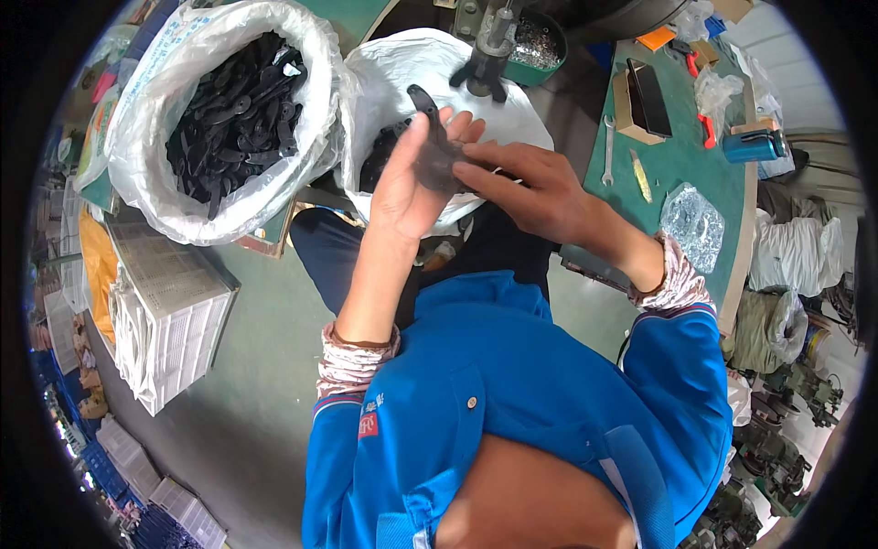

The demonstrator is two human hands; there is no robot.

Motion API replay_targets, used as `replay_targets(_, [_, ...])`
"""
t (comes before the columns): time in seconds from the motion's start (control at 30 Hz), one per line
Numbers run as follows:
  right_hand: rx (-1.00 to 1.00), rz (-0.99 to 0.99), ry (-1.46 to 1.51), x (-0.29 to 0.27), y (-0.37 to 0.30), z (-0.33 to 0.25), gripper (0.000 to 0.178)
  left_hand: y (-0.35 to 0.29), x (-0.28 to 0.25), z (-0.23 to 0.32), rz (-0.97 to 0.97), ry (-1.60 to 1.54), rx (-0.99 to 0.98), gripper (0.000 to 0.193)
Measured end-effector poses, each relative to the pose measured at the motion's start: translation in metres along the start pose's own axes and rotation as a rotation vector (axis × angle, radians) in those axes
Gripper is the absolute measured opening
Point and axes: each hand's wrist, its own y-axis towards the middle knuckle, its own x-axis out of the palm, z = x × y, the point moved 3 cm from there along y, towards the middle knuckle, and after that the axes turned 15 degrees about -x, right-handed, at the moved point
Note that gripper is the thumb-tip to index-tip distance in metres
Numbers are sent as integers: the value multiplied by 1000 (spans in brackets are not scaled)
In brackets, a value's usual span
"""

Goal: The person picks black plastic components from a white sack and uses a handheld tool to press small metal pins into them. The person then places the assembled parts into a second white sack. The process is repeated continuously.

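A black plastic part [426, 106] with a curved, narrow upper end and a broader, blurred lower end lies across my left hand [407, 178]. The left palm faces up, its thumb against the part and its fingers bent behind it. My right hand [530, 188] comes in from the right, its fingertips gripping the part's lower end. Both hands are above a white sack [384, 69], where more black parts [377, 160] show beside the left wrist. A second white sack [315, 137] to the left is filled with similar loose black parts [238, 119].
A metal machine spindle [495, 41] stands just beyond the hands, beside a green bin of small metal pieces [537, 46]. On the green bench [594, 215] at right lie a wrench [608, 151], a yellow cutter [640, 176] and a clear plastic bag [691, 227]. White crates [174, 311] stand at left.
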Motion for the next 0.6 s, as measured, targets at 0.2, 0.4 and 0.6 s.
replay_targets(0.2, [607, 391, 404, -32, 6, 23, 32, 3, -4, 5, 49, -25, 49, 29])
replay_targets(0.4, [789, 632, 628, -63, 33, 89, 28, 3, -3, 0, 67, 86, 80, 28])
replay_targets(0.6, [1077, 359, 772, -77, 60, 131, 20, -1, -7, 5, 145, 210, 178, 40])
